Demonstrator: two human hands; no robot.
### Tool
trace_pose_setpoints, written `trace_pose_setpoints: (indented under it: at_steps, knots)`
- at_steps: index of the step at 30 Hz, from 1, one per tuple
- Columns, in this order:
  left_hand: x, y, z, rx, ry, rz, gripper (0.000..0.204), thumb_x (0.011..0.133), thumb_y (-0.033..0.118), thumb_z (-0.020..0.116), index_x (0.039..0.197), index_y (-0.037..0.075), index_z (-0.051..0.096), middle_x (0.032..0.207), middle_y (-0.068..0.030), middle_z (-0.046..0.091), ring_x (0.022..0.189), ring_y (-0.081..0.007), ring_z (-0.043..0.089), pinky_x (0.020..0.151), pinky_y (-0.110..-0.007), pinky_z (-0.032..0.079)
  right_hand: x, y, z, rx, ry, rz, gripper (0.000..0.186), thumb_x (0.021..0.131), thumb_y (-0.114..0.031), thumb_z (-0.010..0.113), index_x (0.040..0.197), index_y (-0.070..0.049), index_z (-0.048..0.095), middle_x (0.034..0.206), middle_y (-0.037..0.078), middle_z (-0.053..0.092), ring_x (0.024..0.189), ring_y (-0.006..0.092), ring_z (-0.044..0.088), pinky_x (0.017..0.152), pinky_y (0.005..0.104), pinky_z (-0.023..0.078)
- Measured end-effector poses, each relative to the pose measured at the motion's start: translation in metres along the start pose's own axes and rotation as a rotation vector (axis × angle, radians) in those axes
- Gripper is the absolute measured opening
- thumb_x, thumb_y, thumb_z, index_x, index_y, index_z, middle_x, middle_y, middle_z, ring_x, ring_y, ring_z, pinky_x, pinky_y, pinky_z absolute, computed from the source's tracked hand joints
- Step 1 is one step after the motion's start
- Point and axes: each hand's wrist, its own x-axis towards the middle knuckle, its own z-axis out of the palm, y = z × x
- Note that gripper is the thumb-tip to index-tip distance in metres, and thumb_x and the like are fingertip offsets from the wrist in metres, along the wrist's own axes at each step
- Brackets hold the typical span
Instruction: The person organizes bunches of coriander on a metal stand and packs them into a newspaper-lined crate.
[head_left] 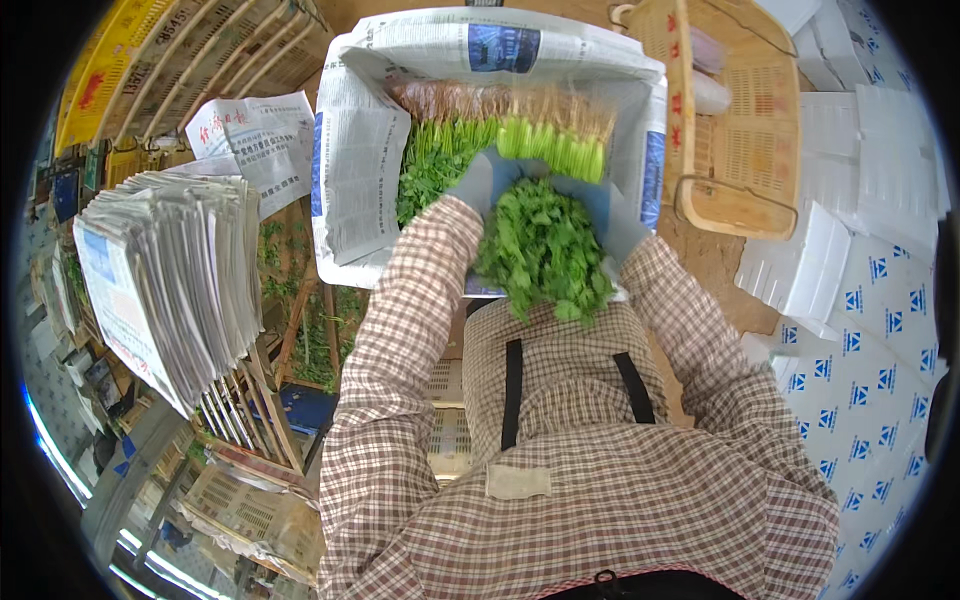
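A bunch of leafy coriander (543,245) lies between my two hands, its leaves toward me and its pale green stems and brown roots pointing away. My left hand (476,182), in a grey glove, presses against its left side; the fingers are partly hidden by leaves. On the other side my right hand (625,222), gloved alike, closes in on the bunch, its fingertips out of sight. Both hands are inside a box lined with newspaper (362,195). More coriander (428,165) lies at the box's left, roots along the far wall.
A thick stack of folded newspapers (175,270) stands to the left, with a loose sheet (262,145) behind it. Yellow plastic crates (190,70) are at the far left. An orange-yellow basket (740,130) with wire handles stands right of the box. White foam boxes (800,270) and printed sheeting (870,390) lie further right.
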Motion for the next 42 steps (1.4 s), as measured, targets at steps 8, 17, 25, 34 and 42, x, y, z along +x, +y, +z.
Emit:
trace_pose_setpoints:
  at_steps: [8,17,25,34,42]
  knots:
    - [0.038,-0.085,-0.154,-0.5,0.404,-0.177,0.05,0.084,0.014,0.073,0.128,-0.003,0.058,0.111,-0.0156,0.069,0.094,-0.0255,0.068,0.082,-0.034,0.057,0.196,0.069,0.138,-0.485,-0.035,0.546,0.079,0.085,-0.024,0.079,0.143,0.011,0.039,0.143,0.03,0.049,0.122,0.0383,0.057,0.113,0.0398,0.041]
    - [0.018,-0.21,-0.234,0.143,0.493,0.153,0.021,0.094,0.006,0.063,0.111,-0.005,0.067,0.109,-0.0094,0.069,0.091,-0.0182,0.067,0.08,-0.028,0.054,0.209,0.132,0.158,-0.367,-0.313,0.35,0.089,0.069,-0.031,0.09,0.129,0.016,0.045,0.118,0.029,0.06,0.106,0.0335,0.062,0.081,0.042,0.054]
    - [0.067,-0.182,-0.205,0.124,0.274,0.16,0.021,0.1,0.011,0.057,0.112,-0.003,0.068,0.121,-0.0139,0.069,0.113,-0.0236,0.066,0.103,-0.031,0.049,0.191,0.061,0.104,-0.357,-0.271,0.452,0.104,0.076,-0.033,0.087,0.141,0.019,0.023,0.124,0.035,0.058,0.106,0.0367,0.065,0.098,0.0376,0.053]
    - [0.101,-0.162,-0.07,0.301,0.205,0.246,0.025,0.095,0.018,0.067,0.109,-0.002,0.072,0.112,-0.0121,0.073,0.098,-0.017,0.07,0.091,-0.032,0.056,0.165,0.09,-0.009,-0.416,-0.26,0.037,0.04,0.086,-0.016,0.076,0.118,0.006,0.065,0.108,0.015,0.072,0.095,0.0194,0.068,0.088,0.0285,0.055]
    - [0.11,-0.134,-0.01,-0.13,0.229,-0.246,0.052,0.081,0.017,0.083,0.121,-0.009,0.062,0.114,-0.0162,0.072,0.098,-0.0235,0.07,0.088,-0.03,0.057,0.121,0.082,-0.043,-0.227,-0.121,0.177,0.034,0.091,-0.014,0.069,0.121,0.003,0.065,0.118,0.013,0.068,0.102,0.0187,0.067,0.089,0.0307,0.055]
